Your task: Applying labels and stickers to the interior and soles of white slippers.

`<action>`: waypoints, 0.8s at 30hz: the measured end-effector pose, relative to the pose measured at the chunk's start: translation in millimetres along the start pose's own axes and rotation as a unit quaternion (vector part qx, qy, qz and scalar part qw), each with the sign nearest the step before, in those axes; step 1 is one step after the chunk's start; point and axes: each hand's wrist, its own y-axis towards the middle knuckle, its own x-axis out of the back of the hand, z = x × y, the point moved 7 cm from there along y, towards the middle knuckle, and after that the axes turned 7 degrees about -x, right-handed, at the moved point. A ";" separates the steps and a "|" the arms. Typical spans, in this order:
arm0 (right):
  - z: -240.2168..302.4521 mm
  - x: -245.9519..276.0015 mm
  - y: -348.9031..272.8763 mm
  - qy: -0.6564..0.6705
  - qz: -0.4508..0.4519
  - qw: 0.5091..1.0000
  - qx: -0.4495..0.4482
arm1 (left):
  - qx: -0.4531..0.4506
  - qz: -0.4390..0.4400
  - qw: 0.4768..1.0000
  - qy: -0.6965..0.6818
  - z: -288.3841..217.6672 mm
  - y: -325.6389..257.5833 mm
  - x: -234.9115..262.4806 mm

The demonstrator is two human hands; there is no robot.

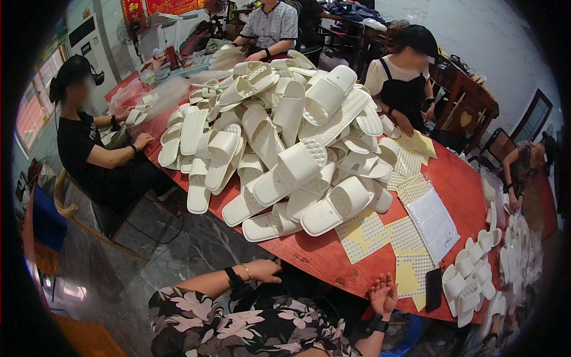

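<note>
My left hand (264, 272) rests near my lap, in front of the table's edge, with nothing in it and the fingers loosely stretched. At the table edge my right hand (383, 293) lies palm up, empty, its fingers loosely apart. Close beside it are yellow sheets of small labels (414, 272) and a black phone (434, 290). A big heap of white slippers (288, 172) covers the middle of the red table (315, 260). Several slippers jut over the near edge, apart from both hands.
A white plastic packet (433, 223) lies on more label sheets. Paired slippers (470, 276) stand at the right, beside bagged ones (517, 256). Co-workers sit left (89, 143), far (270, 33) and right (407, 83). A blue bin (410, 336) is below my right arm.
</note>
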 end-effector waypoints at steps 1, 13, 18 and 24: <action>-0.8 1.0 1.4 0.001 0.001 1.000 -0.002 | 0.002 -0.001 1.000 0.000 -1.1 0.0 0.7; 2.3 3.2 2.6 -0.001 0.000 1.000 0.000 | -0.162 -0.088 0.982 -0.029 -71.2 4.5 36.5; -1.9 0.3 8.9 -0.003 0.015 1.000 -0.011 | -0.255 -0.229 0.939 0.003 -85.0 7.3 51.2; 5.1 -9.6 -9.6 0.007 0.011 1.000 0.021 | -0.300 -0.282 0.911 0.014 -108.2 34.7 59.4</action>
